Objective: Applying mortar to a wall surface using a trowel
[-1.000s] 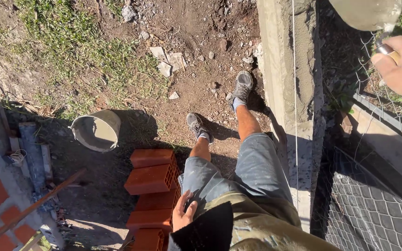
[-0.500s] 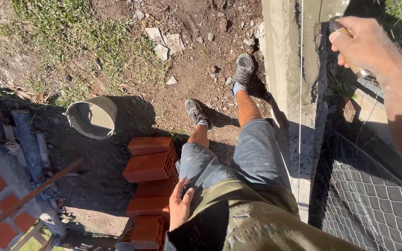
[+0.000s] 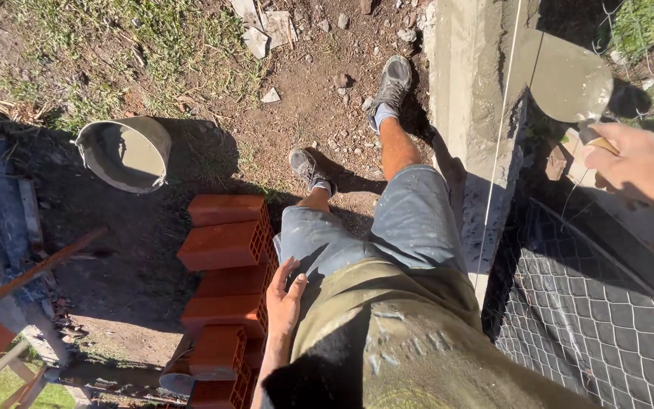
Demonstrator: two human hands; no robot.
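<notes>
My right hand [image 3: 633, 163] grips the handle of a trowel [image 3: 562, 76], whose mortar-coated blade hangs over the top of a low grey concrete wall [image 3: 463, 98]. My left hand [image 3: 285, 299] rests flat on my left thigh, fingers apart, holding nothing. Just to its left stands a stack of hollow red bricks [image 3: 225, 273] on the ground. A thin white string line [image 3: 502, 129] runs along the wall. My legs in dusty denim shorts and grey shoes stand on bare dirt beside the wall.
A grey bucket [image 3: 124, 154] with mortar in it sits on the dirt to the left. Wire mesh fencing [image 3: 584, 303] lies right of the wall. Broken stone pieces [image 3: 266, 30] and grass are at the top; wooden sticks [image 3: 32, 273] and more bricks at far left.
My right hand has lowered and turned, so the trowel blade now shows over the wall top. The view has tilted down slightly. My left hand stays on my thigh.
</notes>
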